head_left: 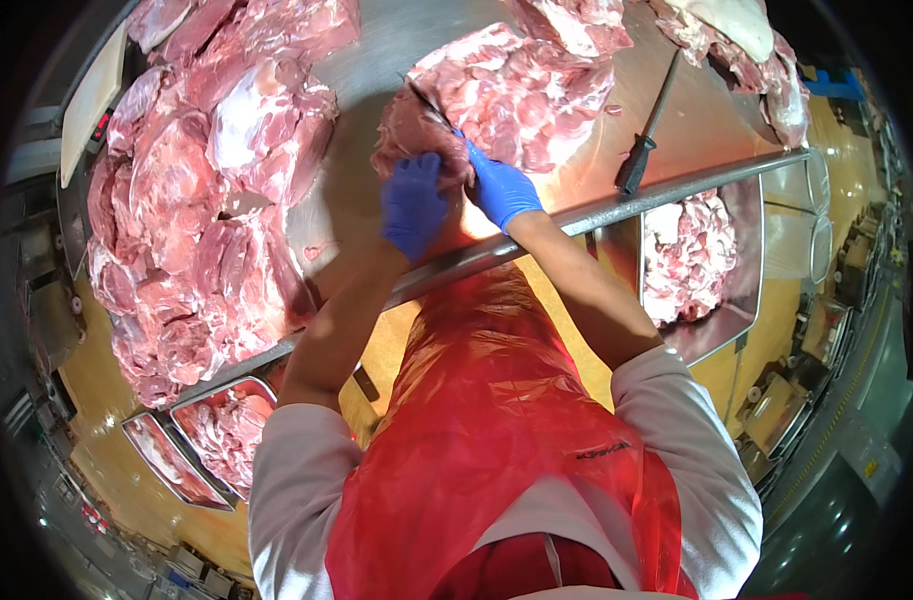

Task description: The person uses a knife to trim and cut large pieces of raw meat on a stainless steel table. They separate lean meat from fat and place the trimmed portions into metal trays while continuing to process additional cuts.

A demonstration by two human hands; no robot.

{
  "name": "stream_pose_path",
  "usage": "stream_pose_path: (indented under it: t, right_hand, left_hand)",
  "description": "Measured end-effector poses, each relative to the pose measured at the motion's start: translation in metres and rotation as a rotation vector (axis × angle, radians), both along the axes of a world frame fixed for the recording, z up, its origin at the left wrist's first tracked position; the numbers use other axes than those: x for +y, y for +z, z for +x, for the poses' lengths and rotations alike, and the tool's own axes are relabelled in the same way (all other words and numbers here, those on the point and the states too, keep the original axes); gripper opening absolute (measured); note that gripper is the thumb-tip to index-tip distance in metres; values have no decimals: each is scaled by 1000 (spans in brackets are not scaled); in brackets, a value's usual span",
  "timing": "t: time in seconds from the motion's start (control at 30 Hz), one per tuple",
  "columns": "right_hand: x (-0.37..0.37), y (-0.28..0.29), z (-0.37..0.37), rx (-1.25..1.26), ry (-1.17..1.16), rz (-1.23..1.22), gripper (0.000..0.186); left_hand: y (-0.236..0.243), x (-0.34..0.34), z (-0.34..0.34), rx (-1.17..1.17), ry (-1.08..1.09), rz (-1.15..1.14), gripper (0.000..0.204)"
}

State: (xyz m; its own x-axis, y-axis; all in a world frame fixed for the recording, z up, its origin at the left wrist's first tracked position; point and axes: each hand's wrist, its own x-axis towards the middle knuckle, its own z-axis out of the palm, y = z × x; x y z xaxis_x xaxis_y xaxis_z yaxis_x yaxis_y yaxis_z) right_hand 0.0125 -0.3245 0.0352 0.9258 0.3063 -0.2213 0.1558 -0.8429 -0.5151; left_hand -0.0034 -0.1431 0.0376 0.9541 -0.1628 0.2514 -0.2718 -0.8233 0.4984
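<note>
My left hand (414,205), in a blue glove, has its fingers curled on a darker piece of meat (402,135) at the front of a pile of chopped pink pieces (517,90) on the steel table (352,60). My right hand (502,190), also gloved blue, is closed around a knife (427,102), its dark blade lying against that piece. The knife's handle is mostly hidden by the fingers. Both hands are close together near the table's front rail.
Large cuts (177,200) are heaped at left. A black-handled steel rod (637,160) lies right of my hands, near hanging-edged pieces (777,90). A bin of trimmings (692,260) sits beyond the front rail (617,205); more trays (222,430) stand at lower left.
</note>
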Motion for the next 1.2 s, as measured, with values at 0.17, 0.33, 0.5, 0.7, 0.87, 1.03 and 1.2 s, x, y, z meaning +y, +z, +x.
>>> stream_pose_path:
  t: [0.17, 0.33, 0.5, 0.7, 0.87, 1.03, 1.2]
  right_hand:
    - [-12, -52, 3, -68, 66, 389, 71]
    - [-23, -2, -32, -90, 84, 514, 64]
    - [-23, 22, -69, 157, -61, 497, 51]
    - [87, 38, 27, 194, -63, 750, 55]
    - [65, 78, -32, 512, -153, 766, 66]
    - [101, 73, 24, 512, -105, 943, 56]
    - [79, 80, 6, 565, -125, 1015, 41]
  left_hand:
    - [22, 15, 27, 185, 78, -146, 18]
    - [81, 18, 56, 365, 96, -143, 17]
    - [149, 11, 49, 315, -34, -453, 13]
    - [215, -9, 44, 137, -109, -619, 10]
    - [241, 27, 65, 52, -14, -954, 7]
    - [272, -34, 98, -253, -162, -941, 17]
    - [295, -211, 73, -553, -482, -852, 17]
